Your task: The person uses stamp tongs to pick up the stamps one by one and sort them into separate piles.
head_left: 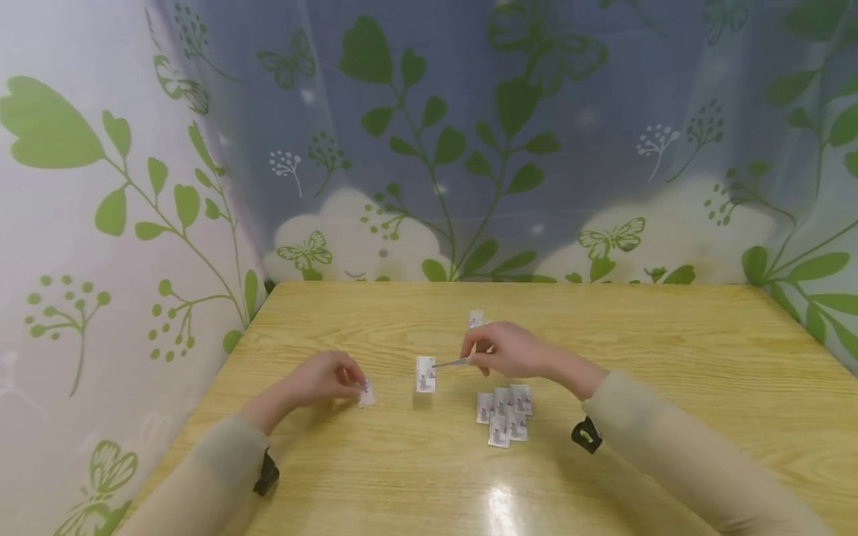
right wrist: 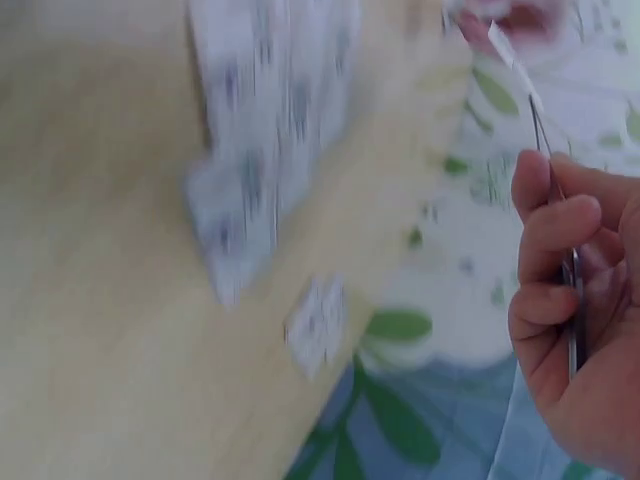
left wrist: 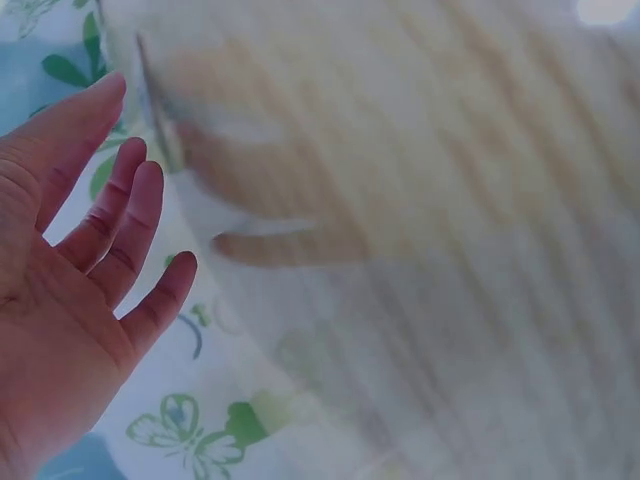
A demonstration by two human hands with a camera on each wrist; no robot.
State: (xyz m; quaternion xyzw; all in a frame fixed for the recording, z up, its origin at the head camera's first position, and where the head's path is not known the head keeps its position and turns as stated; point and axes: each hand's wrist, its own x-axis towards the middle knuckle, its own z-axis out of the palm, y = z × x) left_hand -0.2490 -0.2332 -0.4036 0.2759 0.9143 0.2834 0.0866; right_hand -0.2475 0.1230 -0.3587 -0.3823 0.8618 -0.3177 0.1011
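Note:
My right hand holds a pair of metal tweezers between thumb and fingers. Their tips grip the edge of a small white printed card, raised over the table with its shadow below. To the left, my left hand pinches another small card at its fingertips. In the left wrist view the palm and bent fingers of this hand show, but its card cannot be made out. Several similar cards lie overlapping in a cluster below my right hand.
One more card lies beyond my right hand, partly covered by it. Everything rests on a wooden table, glossy in front. A leaf-and-butterfly patterned cloth hangs behind the table and along its left side.

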